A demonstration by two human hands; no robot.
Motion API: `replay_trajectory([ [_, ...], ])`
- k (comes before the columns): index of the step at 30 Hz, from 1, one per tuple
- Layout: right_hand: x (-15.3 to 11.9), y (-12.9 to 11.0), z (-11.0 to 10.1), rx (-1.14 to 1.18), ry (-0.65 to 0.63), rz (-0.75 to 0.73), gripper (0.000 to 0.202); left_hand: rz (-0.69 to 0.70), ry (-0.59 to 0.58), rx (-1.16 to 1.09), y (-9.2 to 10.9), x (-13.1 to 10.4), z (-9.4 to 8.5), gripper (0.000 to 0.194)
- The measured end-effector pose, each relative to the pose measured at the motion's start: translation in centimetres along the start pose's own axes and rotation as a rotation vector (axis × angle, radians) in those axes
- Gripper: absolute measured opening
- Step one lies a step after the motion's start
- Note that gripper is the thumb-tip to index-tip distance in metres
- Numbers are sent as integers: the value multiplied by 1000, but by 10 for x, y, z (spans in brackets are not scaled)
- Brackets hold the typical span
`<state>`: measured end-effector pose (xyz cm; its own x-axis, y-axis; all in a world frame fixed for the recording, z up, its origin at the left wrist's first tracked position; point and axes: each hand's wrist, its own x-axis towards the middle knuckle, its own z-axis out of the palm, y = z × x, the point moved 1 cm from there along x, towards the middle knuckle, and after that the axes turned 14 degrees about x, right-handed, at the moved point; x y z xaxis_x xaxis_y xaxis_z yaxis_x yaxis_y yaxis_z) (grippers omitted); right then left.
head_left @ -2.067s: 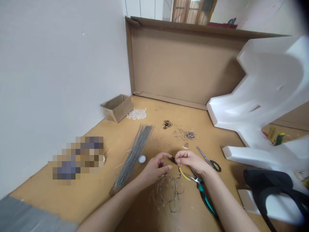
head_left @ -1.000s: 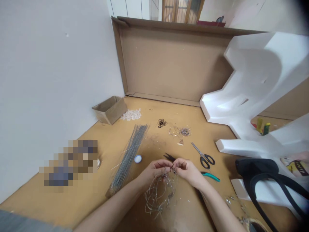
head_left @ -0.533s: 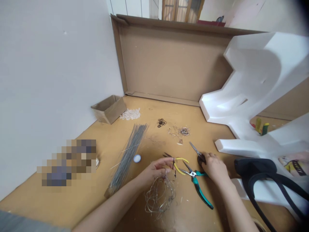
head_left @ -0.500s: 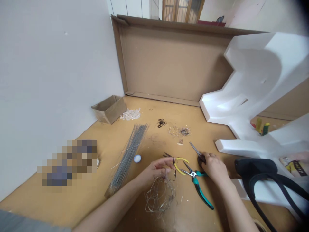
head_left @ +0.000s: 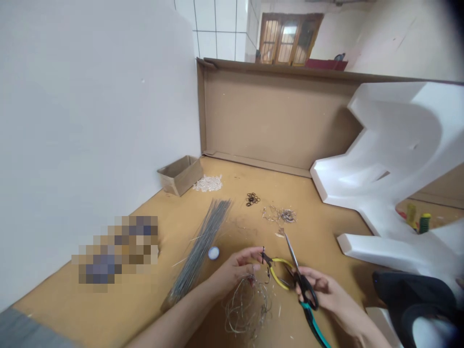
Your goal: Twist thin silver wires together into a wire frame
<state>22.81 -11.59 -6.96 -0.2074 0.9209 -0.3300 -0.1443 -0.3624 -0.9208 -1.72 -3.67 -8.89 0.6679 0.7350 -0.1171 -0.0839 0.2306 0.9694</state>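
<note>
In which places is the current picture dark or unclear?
Head view, all remarks: the upper right corner goes dark; shadow falls on the cardboard panel beside the white foam; pixel blocks hide something at left; the wire loops below the left hand look soft, the scissors clearer.

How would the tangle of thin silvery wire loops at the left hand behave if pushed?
The thin silvery wire loops are probably light, being mostly open space. They look springy rather than limp, since they hold rounded curves below the left hand. They might snag where they cross.
</note>
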Motion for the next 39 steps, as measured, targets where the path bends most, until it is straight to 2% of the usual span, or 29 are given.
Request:
replay_trajectory([
  [3,0,3,11,-37,-59,35,44,0,-2,-23,3,0,-1,44],
  [10,0,4,14,-131,-189,40,44,-22,-1,-14,1,-1,-1,42],
  [22,5,7,24,-27,-230,56,47,-85,-85,-105,-2,-3,11,37],
  [28,6,7,30,-42,-247,24,47,-144,-74,-117,-4,-4,16,35],
  [33,6,9,31,-68,-257,14,40,-146,-12,-112,-7,-4,16,34],
  [39,8,9,33,-89,-247,12,34,-146,-22,-114,-8,-4,14,30],
])
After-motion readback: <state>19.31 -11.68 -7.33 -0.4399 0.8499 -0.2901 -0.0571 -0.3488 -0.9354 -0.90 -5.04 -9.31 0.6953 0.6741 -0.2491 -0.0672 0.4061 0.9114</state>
